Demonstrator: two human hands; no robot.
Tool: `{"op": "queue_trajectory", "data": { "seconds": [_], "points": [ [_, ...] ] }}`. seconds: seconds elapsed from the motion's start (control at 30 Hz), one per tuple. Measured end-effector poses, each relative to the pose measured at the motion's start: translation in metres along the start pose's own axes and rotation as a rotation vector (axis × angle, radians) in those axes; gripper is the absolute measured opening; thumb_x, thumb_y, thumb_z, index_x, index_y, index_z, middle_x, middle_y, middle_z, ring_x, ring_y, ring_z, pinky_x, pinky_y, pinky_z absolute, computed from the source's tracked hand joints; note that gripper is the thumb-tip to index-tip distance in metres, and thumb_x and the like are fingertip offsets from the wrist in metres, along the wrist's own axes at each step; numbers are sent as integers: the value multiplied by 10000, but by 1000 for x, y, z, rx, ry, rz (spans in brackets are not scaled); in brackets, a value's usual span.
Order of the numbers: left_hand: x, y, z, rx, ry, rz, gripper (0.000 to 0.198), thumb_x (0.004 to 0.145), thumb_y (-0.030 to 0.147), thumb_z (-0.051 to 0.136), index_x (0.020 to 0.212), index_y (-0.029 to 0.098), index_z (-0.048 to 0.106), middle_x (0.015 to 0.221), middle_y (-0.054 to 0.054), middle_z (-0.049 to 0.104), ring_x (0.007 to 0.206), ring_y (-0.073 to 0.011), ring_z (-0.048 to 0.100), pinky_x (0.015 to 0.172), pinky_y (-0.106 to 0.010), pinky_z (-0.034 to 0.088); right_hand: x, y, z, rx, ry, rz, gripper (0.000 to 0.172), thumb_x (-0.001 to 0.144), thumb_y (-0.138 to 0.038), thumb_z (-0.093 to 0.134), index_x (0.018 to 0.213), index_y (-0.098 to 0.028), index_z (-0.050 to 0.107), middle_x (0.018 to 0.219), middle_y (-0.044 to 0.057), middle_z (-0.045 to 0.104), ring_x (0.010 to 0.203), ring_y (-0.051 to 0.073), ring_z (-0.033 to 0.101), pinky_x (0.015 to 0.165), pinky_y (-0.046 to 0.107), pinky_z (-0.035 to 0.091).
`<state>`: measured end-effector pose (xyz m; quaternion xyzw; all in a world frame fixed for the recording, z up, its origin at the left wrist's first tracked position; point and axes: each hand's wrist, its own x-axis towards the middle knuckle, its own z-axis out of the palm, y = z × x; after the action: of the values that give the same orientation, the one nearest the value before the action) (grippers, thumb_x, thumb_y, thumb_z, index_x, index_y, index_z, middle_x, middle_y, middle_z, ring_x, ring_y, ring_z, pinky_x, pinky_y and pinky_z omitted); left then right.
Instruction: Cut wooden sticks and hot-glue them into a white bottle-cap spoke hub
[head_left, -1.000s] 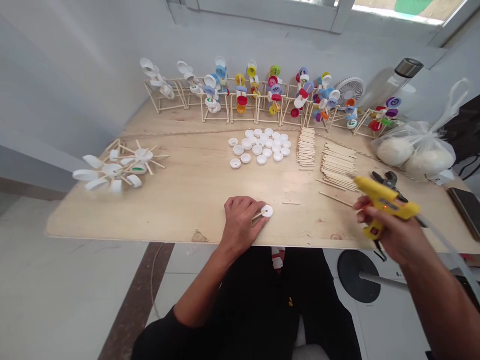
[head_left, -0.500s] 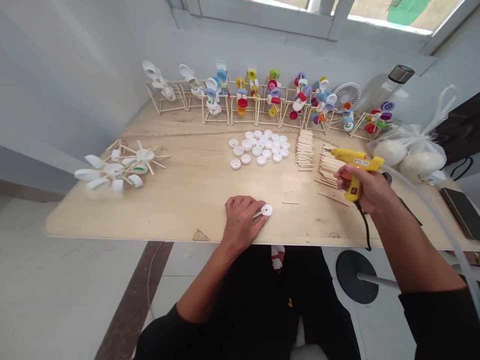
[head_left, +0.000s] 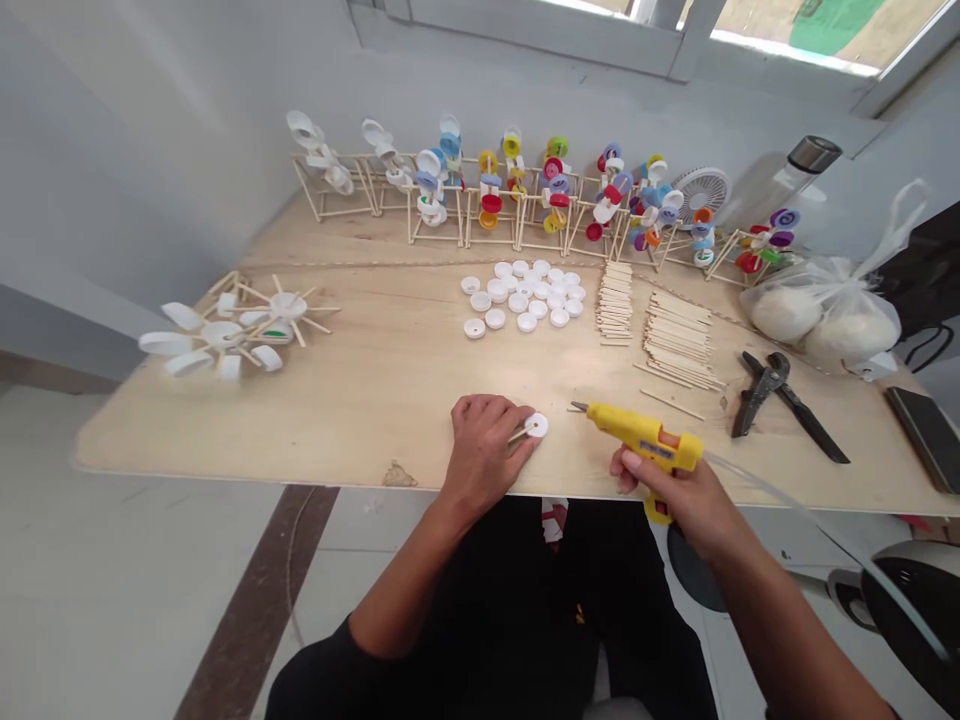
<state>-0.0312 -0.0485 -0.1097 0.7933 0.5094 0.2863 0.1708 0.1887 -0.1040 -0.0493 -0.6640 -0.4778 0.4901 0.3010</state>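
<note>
Glue gun (head_left: 637, 432) has swung left, off the wider stick pile (head_left: 679, 340), since half a second ago; its nozzle now sits over a lone short stick, near the held cap (head_left: 538, 425) but apart from it. Left hand (head_left: 486, 445) hasn't shifted.

Biggest first. Bench (head_left: 337, 400): pale smooth wood, brown blemish at the near edge. Along the back, a row of box-shaped stick frames (head_left: 409, 215) carrying bottle-cap wheels (head_left: 556, 185), mixed colours; those look done. At the left end, two loose white wheels: the left wheel (head_left: 223, 334) has caps round its hub, the right wheel (head_left: 288, 305) shows several bare spokes, so I'd call it partial.

Right hand (head_left: 686, 490): fingers wrapped round the gun's handle. Yellow plastic body, long translucent glue rod out the rear. Can't tell if the trigger's pressed.

Left hand, near the front edge: fingers pinched on a thin stick (head_left: 518, 434), its end on the round white cap at the fingertips. Bonded or not, can't tell; reads as early-stage.

Unused stock: two piles of slim straight sticks, the narrower stick pile (head_left: 615, 303) beside a cluster of shallow white plastic caps (head_left: 540, 289).
</note>
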Motion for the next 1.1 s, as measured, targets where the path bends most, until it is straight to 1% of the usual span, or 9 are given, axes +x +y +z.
{"op": "queue_trajectory", "data": {
  "seconds": [0.13,0.4,0.5,0.63,0.73,0.8,0.87,0.97,1.1],
  "points": [
    [0,-1,-2,-6,0,11,153,811,270,578,948,228,631,888,-33,636,927,-208,509,921,-401,290,-14,-4,14,-99,89,40,344,753,-515,588,702,-176,625,662,24,618,602,147,563,508,234,427],
    [2,0,-3,-10,-29,-2,212,811,285,579,1012,226,613,907,-39,637,938,-215,505,943,-419,283,-15,-1,29,-236,78,-1,322,785,-496,578,691,-188,586,630,4,597,609,143,559,571,239,454],
    [2,-1,-4,-18,-39,-8,190,809,280,582,990,233,618,889,-35,636,928,-217,510,939,-426,286,-14,3,26,-225,77,-7,323,782,-502,577,692,-192,579,618,-3,584,588,140,550,550,236,448],
    [6,-1,-13,-106,-30,-6,237,814,293,578,1039,219,589,913,-39,638,931,-211,523,915,-411,317,-15,3,15,-161,166,7,303,765,-492,594,683,-201,580,610,-11,564,575,132,538,515,219,441],
    [20,6,-21,-130,-18,26,164,837,270,542,981,212,594,910,-38,638,935,-201,530,904,-399,329,-16,1,5,-54,210,13,312,755,-509,601,705,-201,584,632,-5,577,577,132,548,506,218,446],
    [34,16,-21,-103,-60,90,103,841,243,531,909,216,605,904,-28,642,937,-197,534,925,-411,309,-18,0,-1,-19,237,24,334,755,-524,598,696,-196,580,616,-3,569,534,121,521,461,216,415],
    [47,26,-15,-47,-151,164,82,833,214,536,872,213,609,908,-23,646,946,-202,532,944,-430,286,-21,0,-5,-3,263,40,347,761,-528,592,690,-189,584,602,-6,556,501,106,484,421,210,366],
    [61,38,4,103,-276,230,79,811,176,543,849,196,609,904,-45,639,939,-223,520,935,-457,279,-25,1,-8,18,294,60,353,756,-528,598,682,-184,589,600,-7,556,482,95,454,395,204,319],
    [67,44,27,283,-287,233,114,801,111,494,802,177,587,868,-82,616,877,-237,507,849,-448,320,-28,9,-11,21,311,57,367,743,-543,604,673,-183,593,592,-1,560,478,101,454,390,209,316]
  ]
}}
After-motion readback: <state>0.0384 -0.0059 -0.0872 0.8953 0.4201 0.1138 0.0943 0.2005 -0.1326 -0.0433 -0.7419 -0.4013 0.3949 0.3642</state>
